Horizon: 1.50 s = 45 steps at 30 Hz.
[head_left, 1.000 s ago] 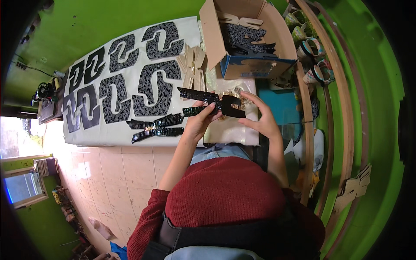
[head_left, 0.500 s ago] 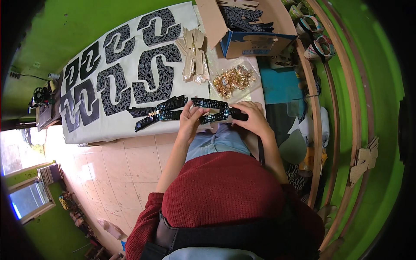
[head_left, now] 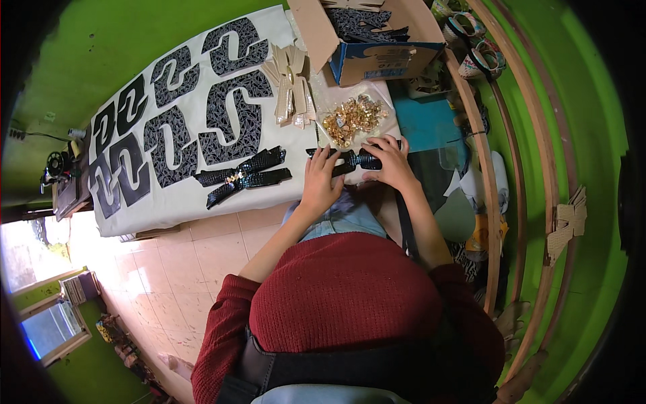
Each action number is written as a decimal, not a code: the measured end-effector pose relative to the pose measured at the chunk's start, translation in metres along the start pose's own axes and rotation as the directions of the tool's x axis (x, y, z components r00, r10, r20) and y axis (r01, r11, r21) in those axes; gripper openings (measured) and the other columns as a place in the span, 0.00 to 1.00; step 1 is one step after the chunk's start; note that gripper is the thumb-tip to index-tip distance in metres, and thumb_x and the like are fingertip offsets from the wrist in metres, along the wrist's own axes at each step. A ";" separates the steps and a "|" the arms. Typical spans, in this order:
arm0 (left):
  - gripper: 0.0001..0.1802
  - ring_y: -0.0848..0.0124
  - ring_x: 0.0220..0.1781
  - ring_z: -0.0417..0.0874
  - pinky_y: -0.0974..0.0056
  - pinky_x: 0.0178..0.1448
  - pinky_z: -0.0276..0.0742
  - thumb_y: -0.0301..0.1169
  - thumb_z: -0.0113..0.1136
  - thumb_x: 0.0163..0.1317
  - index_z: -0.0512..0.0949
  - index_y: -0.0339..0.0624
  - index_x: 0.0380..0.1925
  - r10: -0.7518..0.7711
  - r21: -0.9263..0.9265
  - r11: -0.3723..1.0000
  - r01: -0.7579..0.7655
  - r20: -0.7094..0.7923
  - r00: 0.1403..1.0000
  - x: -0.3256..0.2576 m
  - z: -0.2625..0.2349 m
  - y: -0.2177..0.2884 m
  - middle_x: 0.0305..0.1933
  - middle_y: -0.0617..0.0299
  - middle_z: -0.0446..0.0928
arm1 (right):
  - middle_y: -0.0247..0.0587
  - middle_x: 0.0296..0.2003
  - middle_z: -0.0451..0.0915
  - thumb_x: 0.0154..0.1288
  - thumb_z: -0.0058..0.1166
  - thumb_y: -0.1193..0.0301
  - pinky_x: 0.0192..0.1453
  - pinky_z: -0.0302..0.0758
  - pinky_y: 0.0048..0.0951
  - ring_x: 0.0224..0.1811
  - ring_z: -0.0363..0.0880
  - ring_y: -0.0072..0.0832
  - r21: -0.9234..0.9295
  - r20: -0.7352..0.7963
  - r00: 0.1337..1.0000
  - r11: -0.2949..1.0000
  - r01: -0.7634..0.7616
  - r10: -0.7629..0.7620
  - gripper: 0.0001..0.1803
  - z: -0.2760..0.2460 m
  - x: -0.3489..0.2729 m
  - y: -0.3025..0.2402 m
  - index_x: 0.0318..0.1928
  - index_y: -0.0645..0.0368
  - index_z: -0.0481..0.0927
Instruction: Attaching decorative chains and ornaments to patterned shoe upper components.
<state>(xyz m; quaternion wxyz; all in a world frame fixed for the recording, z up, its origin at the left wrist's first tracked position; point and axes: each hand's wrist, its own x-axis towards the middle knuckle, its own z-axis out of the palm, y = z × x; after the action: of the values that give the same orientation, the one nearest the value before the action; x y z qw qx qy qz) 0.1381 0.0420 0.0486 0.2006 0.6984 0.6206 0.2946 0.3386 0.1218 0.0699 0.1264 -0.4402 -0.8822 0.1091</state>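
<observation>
Between my hands, at the near edge of the table, lies a black glossy strap piece [head_left: 347, 163] with a crocodile-like texture, pinched narrow at its middle. My left hand [head_left: 319, 180] grips its left part, fingers over the top and thumb at the near side. Curled over the right end is my right hand [head_left: 391, 163], which hides much of that end. To the left rests a finished-looking black crossed strap piece [head_left: 243, 176] with a gold ornament at its centre. Just beyond my hands, gold ornaments [head_left: 353, 120] are heaped on clear plastic.
Several S-shaped patterned cut pieces [head_left: 232, 118] cover the white table cloth [head_left: 202, 209]. Beige strap pieces [head_left: 292, 87] are stacked beside an open cardboard box [head_left: 377, 62] holding dark pieces. Along the right stands a wooden rack [head_left: 479, 141] with shoes [head_left: 483, 59].
The strap piece has been lowered onto the table edge and turned, so its open loop no longer shows. Both hands have moved slightly right and away from me, over it.
</observation>
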 end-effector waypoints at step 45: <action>0.39 0.49 0.66 0.64 0.57 0.67 0.62 0.26 0.66 0.50 0.59 0.30 0.61 -0.239 -0.340 0.926 0.167 -0.182 0.954 0.119 0.032 -0.018 0.63 0.39 0.63 | 0.50 0.52 0.76 0.69 0.45 0.68 0.53 0.72 0.30 0.50 0.78 0.37 0.813 -0.256 0.806 0.571 -0.119 0.533 0.19 0.037 0.070 0.086 0.57 0.61 0.70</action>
<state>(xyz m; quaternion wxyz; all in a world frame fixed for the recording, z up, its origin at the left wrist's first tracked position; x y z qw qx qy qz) 0.1521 0.1651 0.0327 0.2711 0.5511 0.6522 0.4443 0.3508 0.2259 0.0179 0.4890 -0.5172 -0.5899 0.3814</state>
